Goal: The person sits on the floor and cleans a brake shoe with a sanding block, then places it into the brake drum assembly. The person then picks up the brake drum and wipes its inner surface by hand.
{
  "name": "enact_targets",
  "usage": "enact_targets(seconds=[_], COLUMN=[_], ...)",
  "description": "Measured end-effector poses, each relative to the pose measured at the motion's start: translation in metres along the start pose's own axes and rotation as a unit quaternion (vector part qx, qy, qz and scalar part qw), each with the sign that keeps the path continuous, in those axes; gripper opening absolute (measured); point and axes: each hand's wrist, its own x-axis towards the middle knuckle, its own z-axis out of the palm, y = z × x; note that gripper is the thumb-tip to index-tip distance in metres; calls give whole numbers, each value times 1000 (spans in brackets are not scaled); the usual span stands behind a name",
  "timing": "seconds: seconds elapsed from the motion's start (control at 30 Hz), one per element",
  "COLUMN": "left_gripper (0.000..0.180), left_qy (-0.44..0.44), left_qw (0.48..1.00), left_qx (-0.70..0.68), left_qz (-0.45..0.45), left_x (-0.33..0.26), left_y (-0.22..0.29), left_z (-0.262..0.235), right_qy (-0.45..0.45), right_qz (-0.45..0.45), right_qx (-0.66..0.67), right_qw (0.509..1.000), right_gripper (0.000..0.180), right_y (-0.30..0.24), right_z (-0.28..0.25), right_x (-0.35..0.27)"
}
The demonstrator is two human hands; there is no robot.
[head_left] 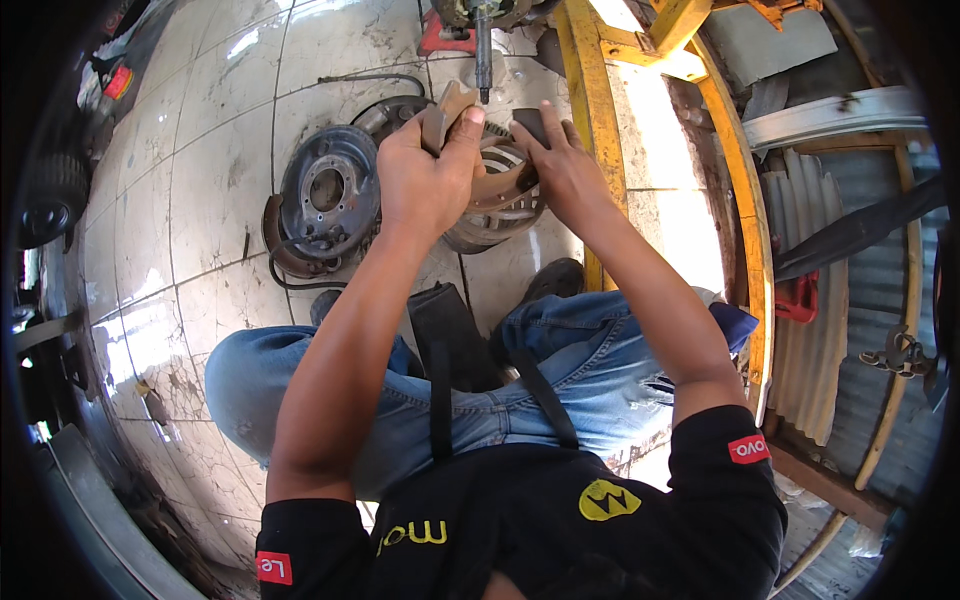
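My left hand (425, 185) is closed on a curved brake shoe (458, 100), tan with a dark lining, its thumb pressed along the near side. To the right, my right hand (568, 175) grips another brake shoe (528, 122) with a dark end, its index finger stretched along it. My fingers and palms hide parts of both shoes. Below and between the hands, a ribbed round brake drum (490, 235) lies on the floor. Left of my left hand rests a dark round brake backing plate (300, 180) with a hole in its middle.
A yellow metal frame (590, 120) runs along the right. Ahead, a shaft (483, 60) points toward me beside a red stand (445, 38). A black hose (370, 78) lies on the tiled floor (210, 200). A tire (50, 200) stands at far left.
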Motion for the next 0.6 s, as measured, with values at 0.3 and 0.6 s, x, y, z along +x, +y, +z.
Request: enact_targets(seconds=[0.3, 0.6], left_gripper=[30, 29], left_qy=[15, -12], left_qw=[1000, 1000], left_qx=[-15, 19], left_qz=[-18, 13], left_x=[0, -6], left_y=[-1, 1], left_z=[-7, -2], right_qy=[2, -8], right_qz=[29, -1], right_qx=[100, 22], right_qw=[995, 1000], right_gripper=[57, 59], right_y=[8, 1], right_z=[-36, 1], right_x=[-22, 10])
